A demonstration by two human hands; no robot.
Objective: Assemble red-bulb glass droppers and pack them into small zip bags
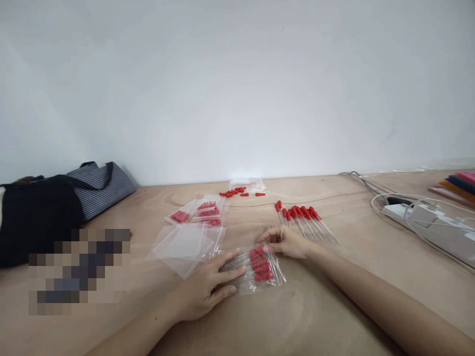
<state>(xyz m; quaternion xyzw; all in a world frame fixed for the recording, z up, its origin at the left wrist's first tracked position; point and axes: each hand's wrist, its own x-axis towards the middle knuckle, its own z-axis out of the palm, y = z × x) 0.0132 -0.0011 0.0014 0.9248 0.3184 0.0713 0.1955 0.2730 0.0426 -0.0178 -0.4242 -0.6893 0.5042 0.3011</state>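
Observation:
A clear zip bag (243, 284) lies flat on the table, holding several droppers with red rubber bulbs (261, 264), bulbs toward the zip end. My left hand (210, 284) rests on the bag's left part with its fingers spread. At the far corner of the zip end, my right hand (280, 241) pinches the bag's edge between thumb and fingers. Beyond that hand, loose droppers (302, 215) lie in a row with red bulbs pointing away. Flat clear bags (181, 244) are left of my hands, and behind them sit filled bags of droppers (210, 210).
Loose red bulbs (232, 192) lie near the wall, by a clear bag (245, 183) with thin pale tubes. A power strip (430, 217) with cables stands right. Coloured stacked items (460, 183) are at the far right. A black and striped bag (100, 185) sits left, near a blurred patch.

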